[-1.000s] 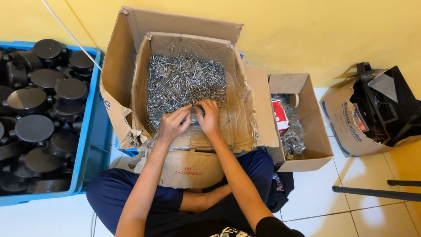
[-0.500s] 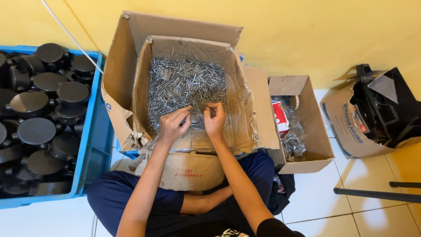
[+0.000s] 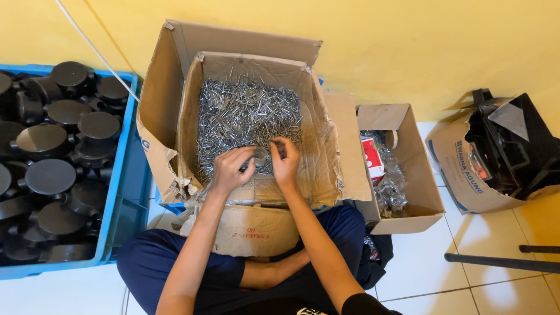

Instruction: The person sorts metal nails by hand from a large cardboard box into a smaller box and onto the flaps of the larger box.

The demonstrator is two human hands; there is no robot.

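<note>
The person sits cross-legged with the open brown cardboard box (image 3: pixel 175 111) tilted toward the lap, so its heap of small silver metal pins (image 3: pixel 245 114) lies within easy reach. Both the left hand (image 3: pixel 231 169) and right hand (image 3: pixel 284 160) curl loosely over the near edge of the pile, fingertips pinching a few pins.

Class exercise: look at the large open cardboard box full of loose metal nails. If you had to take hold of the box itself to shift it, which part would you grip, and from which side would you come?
Probably grip the cardboard box low on its left and right walls, coming in from both sides. Its flaps stand loose, the front left corner is torn, and the heap of nails looks heavy, so the rim and flaps would likely give way. The left hand and right hand occupy the near edge.
</note>
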